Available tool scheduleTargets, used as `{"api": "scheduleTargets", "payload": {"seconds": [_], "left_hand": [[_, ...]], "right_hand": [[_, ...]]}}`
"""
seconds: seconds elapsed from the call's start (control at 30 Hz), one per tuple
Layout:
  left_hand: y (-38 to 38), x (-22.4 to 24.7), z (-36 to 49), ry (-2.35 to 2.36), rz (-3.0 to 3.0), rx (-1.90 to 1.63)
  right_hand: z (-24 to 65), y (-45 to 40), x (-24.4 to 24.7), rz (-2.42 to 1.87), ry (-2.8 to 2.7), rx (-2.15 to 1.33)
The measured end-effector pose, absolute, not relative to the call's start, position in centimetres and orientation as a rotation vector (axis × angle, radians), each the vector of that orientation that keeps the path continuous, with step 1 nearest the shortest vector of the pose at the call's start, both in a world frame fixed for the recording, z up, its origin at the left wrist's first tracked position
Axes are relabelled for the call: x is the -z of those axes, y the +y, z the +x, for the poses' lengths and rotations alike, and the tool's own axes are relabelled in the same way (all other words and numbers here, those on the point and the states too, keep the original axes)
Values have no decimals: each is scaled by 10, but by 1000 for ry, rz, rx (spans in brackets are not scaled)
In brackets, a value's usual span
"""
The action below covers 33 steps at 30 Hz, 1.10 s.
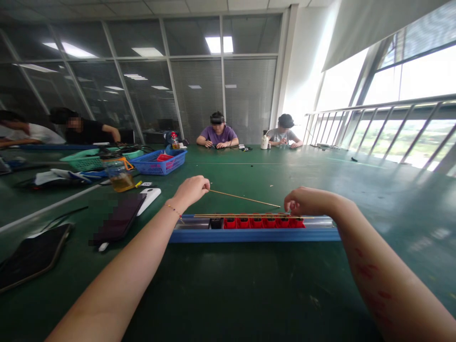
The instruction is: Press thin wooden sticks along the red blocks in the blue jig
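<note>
My left hand (192, 191) is closed on one end of a thin wooden stick (245, 198), which slants down to the right above the table. Below it lies a long blue tray (254, 235) with a row of small red cups (256, 222) and one black cup (215, 223). At least one more thin wooden stick (249, 216) rests lengthwise over the cups. My right hand (301, 201) hovers over the right part of the tray, fingers curled down near that stick. Whether its fingertips pinch anything is too small to make out.
Left of the tray are a dark purple phone-like object (123, 216), a white device (148, 200), a black tablet (33, 254) and a jar of amber liquid (121, 178). Behind stand a blue basket (160, 163) and a green basket (80, 162). Several people sit around the table.
</note>
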<state>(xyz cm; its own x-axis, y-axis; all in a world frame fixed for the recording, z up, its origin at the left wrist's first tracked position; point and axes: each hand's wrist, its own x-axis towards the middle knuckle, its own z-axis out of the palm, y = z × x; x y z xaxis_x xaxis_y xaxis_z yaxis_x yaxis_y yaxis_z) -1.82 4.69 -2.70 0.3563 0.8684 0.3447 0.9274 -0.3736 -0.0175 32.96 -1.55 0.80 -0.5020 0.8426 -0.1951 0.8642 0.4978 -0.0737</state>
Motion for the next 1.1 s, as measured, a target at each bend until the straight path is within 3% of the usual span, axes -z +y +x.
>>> {"api": "scheduleTargets", "payload": {"seconds": [0.4,0.8,1.1], "left_hand": [[73,82,-14,-1766,-2698,222],[73,86,-16,-1760,-2731,224],[71,85,-15,-1777,-2719,220]], "right_hand": [[322,-15,-2,1494,2567,213],[378,-19,-26,1762,2642,38],[381,18,5,1821,2511,58]]}}
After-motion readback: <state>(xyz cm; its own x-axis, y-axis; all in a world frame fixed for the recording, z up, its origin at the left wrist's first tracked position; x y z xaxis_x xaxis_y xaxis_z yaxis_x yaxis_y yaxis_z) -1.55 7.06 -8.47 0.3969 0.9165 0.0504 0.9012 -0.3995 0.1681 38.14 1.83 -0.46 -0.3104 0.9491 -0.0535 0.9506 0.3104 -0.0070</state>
